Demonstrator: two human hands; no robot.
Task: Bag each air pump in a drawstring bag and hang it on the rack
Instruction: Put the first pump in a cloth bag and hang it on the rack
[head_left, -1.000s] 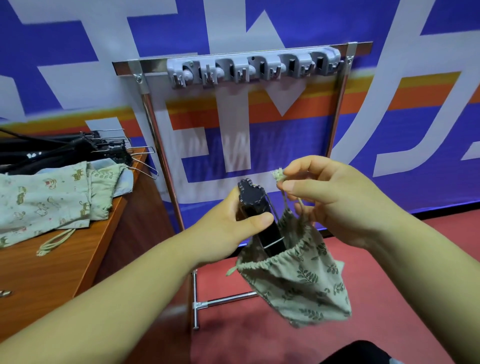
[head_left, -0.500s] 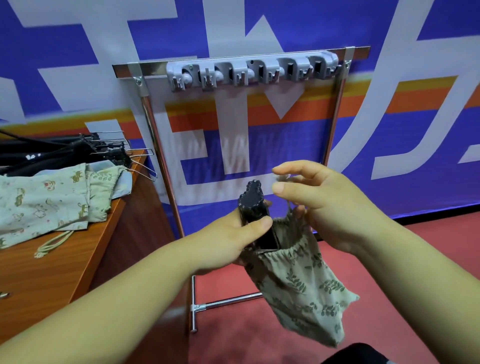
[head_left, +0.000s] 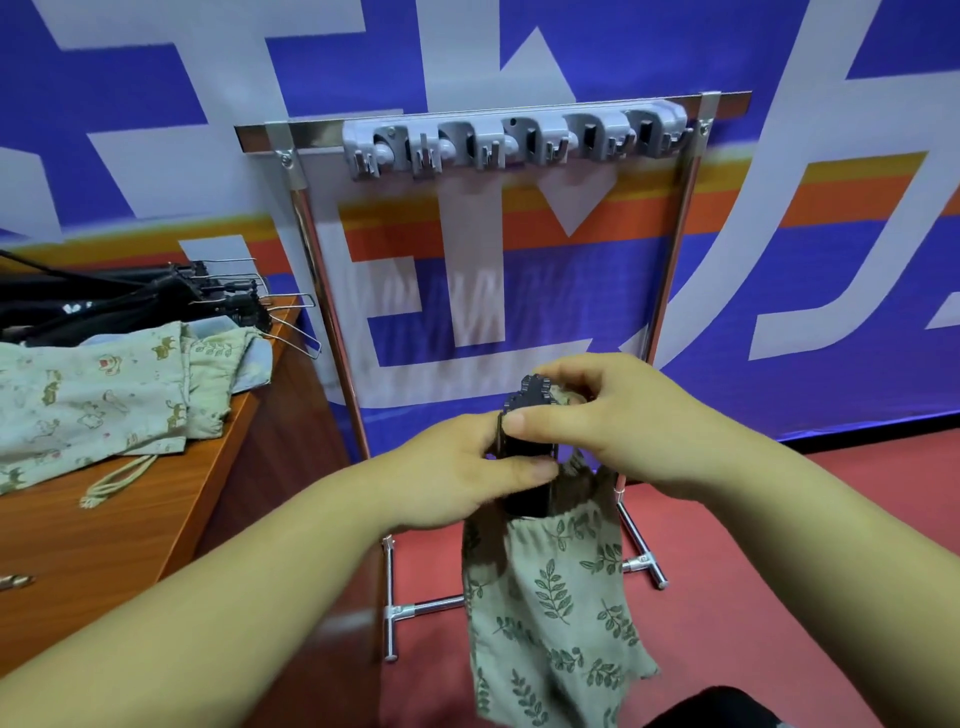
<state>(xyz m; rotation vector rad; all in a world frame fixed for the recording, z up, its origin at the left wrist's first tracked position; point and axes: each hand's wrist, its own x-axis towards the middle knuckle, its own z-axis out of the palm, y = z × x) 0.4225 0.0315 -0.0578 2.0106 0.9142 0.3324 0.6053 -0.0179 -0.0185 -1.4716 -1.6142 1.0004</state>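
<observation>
Pump status: black ribbed plastic air pump (head_left: 530, 415) half inside leaf-printed cloth drawstring bag (head_left: 550, 597). I note right grip (head_left: 623, 431) has dropped lower, now pinching pump head; left grip (head_left: 467, 473) clasps its body. Bagging unfinished.

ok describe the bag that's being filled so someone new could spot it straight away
Find the chrome rack against the blue banner; in front of it the left hand and right hand hold a black air pump. The leaf-printed drawstring bag hangs below them with the pump's lower end inside. It alone is held up; the other bags lie flat on the wooden table at left.
</observation>
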